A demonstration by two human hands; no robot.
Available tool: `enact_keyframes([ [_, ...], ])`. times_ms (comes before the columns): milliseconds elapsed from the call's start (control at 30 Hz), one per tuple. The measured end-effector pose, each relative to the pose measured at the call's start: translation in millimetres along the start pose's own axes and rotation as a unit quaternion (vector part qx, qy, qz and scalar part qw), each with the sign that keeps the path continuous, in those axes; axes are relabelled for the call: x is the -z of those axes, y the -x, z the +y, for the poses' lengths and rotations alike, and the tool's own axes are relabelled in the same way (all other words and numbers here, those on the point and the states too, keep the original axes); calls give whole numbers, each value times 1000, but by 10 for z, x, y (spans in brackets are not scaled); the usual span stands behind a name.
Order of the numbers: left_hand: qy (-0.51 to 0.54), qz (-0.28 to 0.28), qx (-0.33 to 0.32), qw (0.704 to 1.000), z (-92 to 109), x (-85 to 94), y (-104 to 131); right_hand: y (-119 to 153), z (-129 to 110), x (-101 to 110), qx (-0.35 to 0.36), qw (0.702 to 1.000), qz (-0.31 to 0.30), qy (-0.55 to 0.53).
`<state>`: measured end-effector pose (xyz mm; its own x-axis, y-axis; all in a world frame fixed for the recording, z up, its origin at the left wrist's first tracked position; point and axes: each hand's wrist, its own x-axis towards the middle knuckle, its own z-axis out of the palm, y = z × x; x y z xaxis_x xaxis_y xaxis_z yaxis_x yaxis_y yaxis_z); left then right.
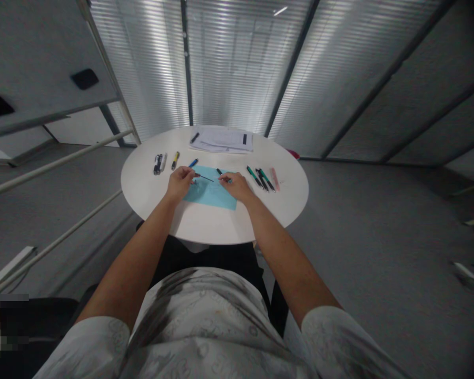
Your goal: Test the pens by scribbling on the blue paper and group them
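Observation:
A light blue sheet [211, 197] lies on the round white table [209, 226]. Above its left part, my left hand [180, 183] pinches a thin dark rod [205, 178], which points toward the right. My right hand [236, 185] is closed over the sheet's right part, its fingertips around a small item too tiny to make out. Just behind that hand, a short dark piece [219, 171] rests at the sheet's far edge. A blue pen [193, 163] lies beyond my left hand.
Stacked papers [221, 141] lie at the table's far side. Dark and white pens [158, 164] and a yellow marker [175, 160] are on the left. Several green-and-black pens [260, 179] and a pinkish strip [275, 179] lie on the right.

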<state>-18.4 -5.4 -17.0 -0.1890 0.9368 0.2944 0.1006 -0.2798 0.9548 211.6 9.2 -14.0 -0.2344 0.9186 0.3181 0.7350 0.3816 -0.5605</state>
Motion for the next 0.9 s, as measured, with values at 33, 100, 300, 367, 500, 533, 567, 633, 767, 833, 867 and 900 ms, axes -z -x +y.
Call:
enact_keyframes([
  [33,4,-4,3,1000,6,-4,1,1,-1,2,4,1000,-3,1],
  [100,16,-13,5,1000,17,-10,1,-1,6,2,14,1000,-8,0],
  [300,23,-11,17,1000,33,-13,3,-11,8,0,36,999,-29,17],
  [367,20,-8,23,1000,34,-10,5,-5,-14,7,29,999,-30,20],
  [500,22,-6,18,1000,30,-9,10,15,-57,28,33,999,-32,22],
  [533,23,-7,15,1000,28,-9,9,18,-61,31,35,999,-31,22],
  [567,24,-9,13,1000,26,-8,8,18,-62,33,35,999,-31,19],
  [633,26,-10,10,1000,16,-1,0,9,-52,33,29,999,-28,1],
  [767,21,26,10,999,-21,28,-40,-33,-1,25,2,998,-1,-60],
  [833,7,61,7,998,-45,45,-62,-57,34,20,-8,997,17,-81],
  [867,-5,78,-1,997,-57,51,-70,-68,52,17,-11,996,28,-86],
  [900,-21,91,-13,996,-67,53,-74,-76,69,15,-14,995,41,-88],
])
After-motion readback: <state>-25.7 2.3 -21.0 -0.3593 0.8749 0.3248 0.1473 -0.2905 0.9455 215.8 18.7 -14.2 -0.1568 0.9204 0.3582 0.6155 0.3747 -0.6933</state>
